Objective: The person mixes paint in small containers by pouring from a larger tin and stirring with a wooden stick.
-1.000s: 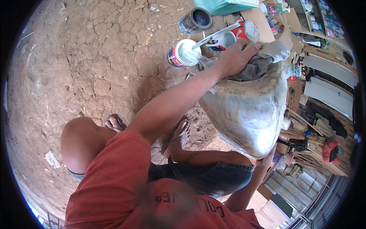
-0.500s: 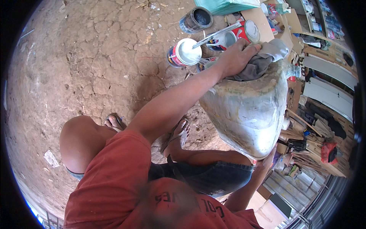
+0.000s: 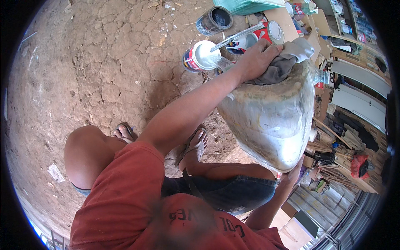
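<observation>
A large pale, tapered hollow piece (image 3: pixel 266 118) with a smeared, patchy surface stands tilted at the right of my knees. What it is I cannot tell for sure. My left hand (image 3: pixel 259 58) reaches across to its far rim, fingers closed on a crumpled grey cloth (image 3: pixel 278 71) that lies over that edge. Low at the near, narrow end, my right hand (image 3: pixel 295 171) grips the piece from the right side; its fingers are partly hidden behind it. Beyond my left wrist is an open can of white paint (image 3: pixel 206 56) with a brush (image 3: pixel 236 37) across its top.
A dark open can (image 3: pixel 214 21), a red can (image 3: pixel 273 32) and a teal bag (image 3: pixel 250 6) stand on the cracked earth floor (image 3: pixel 108 62) at the far side. Cardboard (image 3: pixel 281 23), sticks and a red plastic bag (image 3: pixel 359 166) crowd the right.
My left hand and the grey cloth have shifted slightly farther from me along the rim. My right hand keeps its hold at the narrow end.
</observation>
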Demonstrator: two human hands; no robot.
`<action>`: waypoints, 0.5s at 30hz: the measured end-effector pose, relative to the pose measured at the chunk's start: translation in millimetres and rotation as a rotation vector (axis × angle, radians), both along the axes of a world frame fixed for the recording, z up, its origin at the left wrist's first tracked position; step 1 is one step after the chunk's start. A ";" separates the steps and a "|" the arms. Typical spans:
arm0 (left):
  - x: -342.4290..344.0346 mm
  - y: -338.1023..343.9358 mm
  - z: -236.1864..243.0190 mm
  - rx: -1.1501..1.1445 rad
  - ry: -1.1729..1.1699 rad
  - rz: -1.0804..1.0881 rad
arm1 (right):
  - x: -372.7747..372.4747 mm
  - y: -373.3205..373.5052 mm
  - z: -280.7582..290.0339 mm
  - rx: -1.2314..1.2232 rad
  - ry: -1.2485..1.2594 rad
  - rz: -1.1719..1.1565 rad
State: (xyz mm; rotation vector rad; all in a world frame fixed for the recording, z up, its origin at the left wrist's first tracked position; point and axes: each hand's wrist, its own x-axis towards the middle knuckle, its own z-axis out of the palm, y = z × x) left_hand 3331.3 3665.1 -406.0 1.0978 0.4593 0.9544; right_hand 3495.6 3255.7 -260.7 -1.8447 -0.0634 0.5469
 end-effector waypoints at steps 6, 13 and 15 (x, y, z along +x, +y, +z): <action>5.6 0.2 -9.6 0.109 0.024 0.051 | 3.5 1.3 -0.5 0.026 -0.017 0.034; 4.6 0.0 -14.0 0.236 0.090 0.084 | 0.7 6.5 -0.6 0.007 -0.020 -0.023; 5.2 -0.3 -14.4 0.241 0.091 0.090 | 2.2 4.3 -0.9 0.014 -0.019 0.007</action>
